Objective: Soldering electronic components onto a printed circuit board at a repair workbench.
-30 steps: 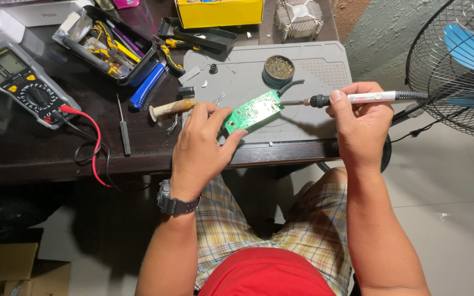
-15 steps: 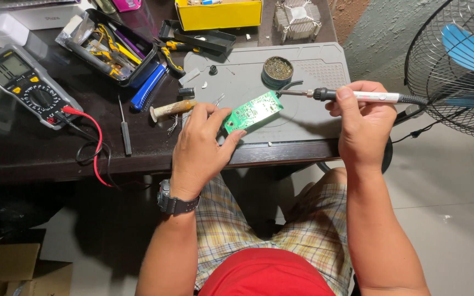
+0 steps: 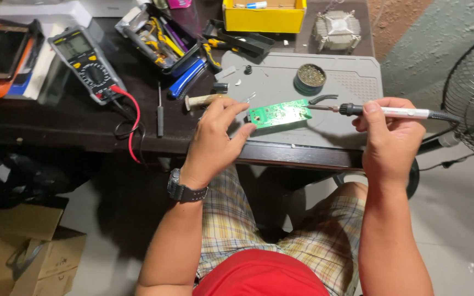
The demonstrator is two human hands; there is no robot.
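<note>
I see the left hand (image 3: 215, 140) pinching the green board (image 3: 279, 113) by its left end, fingers (image 3: 236, 107) above and thumb below, holding it just over the grey mat (image 3: 352, 82) near the table (image 3: 56, 123) front edge. The right hand (image 3: 390, 134) has its fingers wrapped around the soldering iron (image 3: 390, 112), thumb on top, and the tip meets the board's right end.

Against the frame half a second back, the iron has dropped and levelled: its tip was above the board beside the tin (image 3: 310, 77), and now it sits at the board's right edge. The board itself lies flatter; earlier it tilted up to the right. The left hand's grip has stayed the same, and so has the right hand's. The view has also shifted down and left, so I now see more of the phone (image 3: 1, 52) at the far left.

Behind the left hand lies a wooden-handled tool (image 3: 201, 101), partly hidden by the fingers. Further left are a small screwdriver (image 3: 160, 109) and the multimeter (image 3: 86, 63) with its red lead (image 3: 130, 118) hanging over the table's edge. A black curved piece (image 3: 322, 98) lies on the mat just above the iron's tip.
</note>
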